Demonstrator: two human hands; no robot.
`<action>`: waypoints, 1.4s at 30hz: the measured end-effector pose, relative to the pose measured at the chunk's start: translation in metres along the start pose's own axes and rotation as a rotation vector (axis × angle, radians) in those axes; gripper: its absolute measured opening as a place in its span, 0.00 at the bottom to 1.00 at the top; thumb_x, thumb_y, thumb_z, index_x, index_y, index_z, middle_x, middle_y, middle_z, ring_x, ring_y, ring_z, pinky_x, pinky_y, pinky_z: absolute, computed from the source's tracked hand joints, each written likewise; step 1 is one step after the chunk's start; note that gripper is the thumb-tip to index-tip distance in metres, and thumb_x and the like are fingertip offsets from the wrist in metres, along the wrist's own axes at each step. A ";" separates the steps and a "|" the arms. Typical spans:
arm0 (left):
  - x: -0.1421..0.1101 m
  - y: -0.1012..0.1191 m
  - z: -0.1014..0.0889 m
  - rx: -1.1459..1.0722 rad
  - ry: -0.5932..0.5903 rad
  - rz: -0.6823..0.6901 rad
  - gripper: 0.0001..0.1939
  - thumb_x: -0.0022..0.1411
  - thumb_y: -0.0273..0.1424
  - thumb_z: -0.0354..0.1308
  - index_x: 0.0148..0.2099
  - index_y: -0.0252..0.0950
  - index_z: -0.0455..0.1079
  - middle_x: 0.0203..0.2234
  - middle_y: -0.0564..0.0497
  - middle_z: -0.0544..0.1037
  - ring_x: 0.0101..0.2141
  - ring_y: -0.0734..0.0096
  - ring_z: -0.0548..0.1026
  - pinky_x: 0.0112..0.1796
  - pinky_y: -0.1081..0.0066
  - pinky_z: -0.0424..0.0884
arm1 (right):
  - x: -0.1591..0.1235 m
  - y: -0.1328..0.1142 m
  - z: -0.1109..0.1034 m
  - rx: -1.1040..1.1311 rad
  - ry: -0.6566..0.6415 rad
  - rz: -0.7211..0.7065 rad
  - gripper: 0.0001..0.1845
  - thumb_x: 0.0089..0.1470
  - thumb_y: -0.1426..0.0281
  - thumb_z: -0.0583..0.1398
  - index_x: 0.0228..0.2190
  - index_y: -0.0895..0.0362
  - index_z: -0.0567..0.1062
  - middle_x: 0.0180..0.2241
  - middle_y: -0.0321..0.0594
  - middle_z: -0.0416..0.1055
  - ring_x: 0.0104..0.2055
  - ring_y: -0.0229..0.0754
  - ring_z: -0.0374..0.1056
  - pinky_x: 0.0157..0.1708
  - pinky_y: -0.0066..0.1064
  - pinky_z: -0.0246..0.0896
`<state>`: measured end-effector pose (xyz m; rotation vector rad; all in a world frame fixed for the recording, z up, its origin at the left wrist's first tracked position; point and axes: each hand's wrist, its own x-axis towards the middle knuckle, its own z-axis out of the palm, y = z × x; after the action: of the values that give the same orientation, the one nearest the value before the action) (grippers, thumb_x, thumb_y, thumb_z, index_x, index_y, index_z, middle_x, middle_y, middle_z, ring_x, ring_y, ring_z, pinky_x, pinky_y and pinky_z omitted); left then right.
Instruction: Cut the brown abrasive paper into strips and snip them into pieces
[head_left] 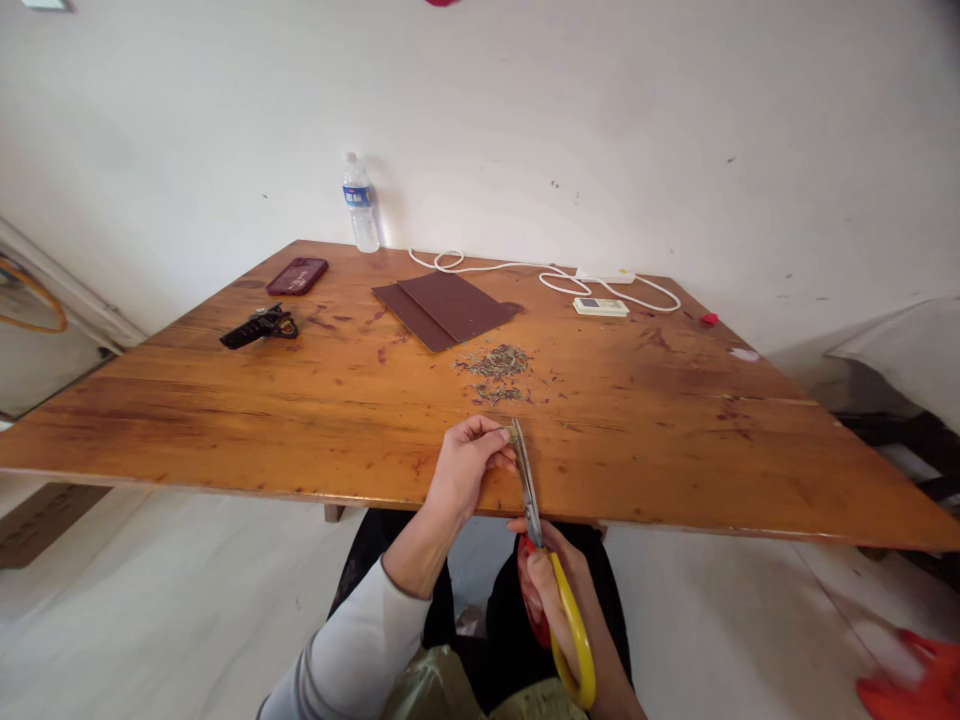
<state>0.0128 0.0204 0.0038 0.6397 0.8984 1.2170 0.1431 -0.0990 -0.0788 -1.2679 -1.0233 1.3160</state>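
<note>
My right hand [555, 580] grips a pair of scissors [574, 640] with one yellow and one red handle, over the table's front edge. The blades point away from me and lie nearly together. Beside the blade tips, my left hand [472, 455] pinches a small greenish-brown piece [513, 434] that looks like dried plant. Its exact kind is too small to tell. Just beyond the hands, a loose pile of short dry clippings [504, 362] lies on the wooden table [337, 420], with a thinner scatter nearer me.
Two dark brown boards [450, 308] lie overlapped behind the clippings. To the left are a phone [298, 276] and a black strapped object [259, 326]. A water bottle [361, 205] stands by the wall. A white cable [502, 265] and a small white remote [600, 307] lie back right.
</note>
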 end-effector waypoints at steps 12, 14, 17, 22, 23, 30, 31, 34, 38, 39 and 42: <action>0.001 0.000 0.000 0.034 0.004 -0.014 0.09 0.49 0.25 0.70 0.24 0.34 0.72 0.18 0.51 0.77 0.19 0.75 0.74 0.25 0.75 0.72 | -0.003 -0.006 0.010 0.116 0.036 0.112 0.38 0.47 0.35 0.69 0.41 0.56 0.79 0.18 0.23 0.53 0.18 0.32 0.44 0.15 0.25 0.41; 0.001 0.000 0.000 0.039 0.002 -0.011 0.08 0.49 0.25 0.69 0.24 0.33 0.72 0.18 0.51 0.77 0.19 0.76 0.74 0.25 0.75 0.72 | -0.002 -0.008 0.013 0.119 0.045 0.135 0.41 0.43 0.32 0.70 0.39 0.56 0.78 0.17 0.22 0.51 0.17 0.32 0.43 0.15 0.25 0.40; 0.001 0.000 0.000 0.038 0.002 -0.007 0.08 0.48 0.25 0.69 0.23 0.34 0.72 0.17 0.51 0.77 0.19 0.76 0.74 0.25 0.76 0.72 | 0.000 -0.010 0.015 0.119 0.056 0.158 0.43 0.39 0.30 0.70 0.38 0.55 0.77 0.16 0.22 0.51 0.17 0.32 0.43 0.15 0.26 0.40; 0.001 -0.001 -0.002 0.028 0.004 -0.004 0.08 0.47 0.26 0.70 0.24 0.34 0.72 0.17 0.52 0.77 0.19 0.76 0.74 0.25 0.76 0.72 | 0.000 -0.011 0.015 0.074 0.072 0.154 0.44 0.39 0.29 0.69 0.38 0.56 0.78 0.15 0.21 0.52 0.16 0.31 0.44 0.16 0.25 0.40; 0.001 -0.001 -0.002 0.030 0.002 -0.004 0.08 0.47 0.26 0.70 0.24 0.34 0.72 0.17 0.52 0.77 0.19 0.76 0.74 0.25 0.76 0.72 | 0.000 -0.012 0.015 0.070 0.073 0.156 0.44 0.40 0.29 0.69 0.38 0.56 0.78 0.15 0.21 0.52 0.16 0.31 0.44 0.16 0.25 0.41; 0.001 0.000 -0.002 0.021 -0.008 -0.011 0.10 0.48 0.26 0.71 0.25 0.34 0.72 0.18 0.52 0.76 0.19 0.75 0.74 0.25 0.76 0.72 | -0.002 -0.011 0.006 0.031 -0.012 0.101 0.46 0.47 0.29 0.65 0.43 0.59 0.80 0.17 0.22 0.53 0.17 0.32 0.45 0.16 0.25 0.42; 0.001 0.000 -0.003 0.025 -0.011 -0.012 0.10 0.48 0.26 0.72 0.25 0.34 0.72 0.18 0.52 0.76 0.19 0.76 0.74 0.25 0.76 0.73 | -0.001 -0.009 0.004 0.022 -0.028 0.078 0.46 0.48 0.29 0.64 0.44 0.59 0.80 0.17 0.22 0.53 0.17 0.32 0.45 0.17 0.26 0.42; 0.002 0.000 -0.003 0.028 -0.015 -0.014 0.10 0.48 0.25 0.72 0.25 0.34 0.72 0.18 0.53 0.76 0.19 0.76 0.73 0.25 0.76 0.73 | 0.000 -0.006 -0.001 -0.008 -0.042 0.052 0.43 0.51 0.31 0.64 0.44 0.59 0.79 0.16 0.22 0.54 0.16 0.32 0.45 0.17 0.27 0.41; 0.002 0.000 -0.003 0.020 -0.024 -0.015 0.09 0.47 0.25 0.72 0.25 0.33 0.73 0.18 0.52 0.76 0.20 0.76 0.74 0.25 0.76 0.74 | 0.002 -0.008 -0.001 0.022 -0.029 0.099 0.43 0.48 0.31 0.66 0.43 0.58 0.78 0.16 0.22 0.55 0.16 0.31 0.45 0.17 0.26 0.41; 0.002 0.000 -0.003 0.017 -0.027 -0.015 0.09 0.47 0.25 0.72 0.25 0.33 0.73 0.18 0.52 0.77 0.20 0.75 0.75 0.25 0.76 0.75 | 0.003 -0.010 0.000 0.049 -0.025 0.122 0.44 0.45 0.31 0.67 0.42 0.58 0.78 0.16 0.21 0.53 0.16 0.31 0.44 0.16 0.26 0.39; 0.002 0.000 -0.003 0.016 -0.032 -0.018 0.10 0.47 0.26 0.73 0.25 0.33 0.73 0.19 0.52 0.77 0.21 0.75 0.75 0.26 0.75 0.76 | 0.005 -0.012 0.002 0.108 0.003 0.181 0.42 0.39 0.32 0.70 0.38 0.56 0.78 0.15 0.19 0.50 0.15 0.30 0.41 0.15 0.25 0.36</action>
<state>0.0101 0.0218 0.0014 0.6607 0.8861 1.1810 0.1427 -0.0926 -0.0679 -1.3037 -0.8390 1.4863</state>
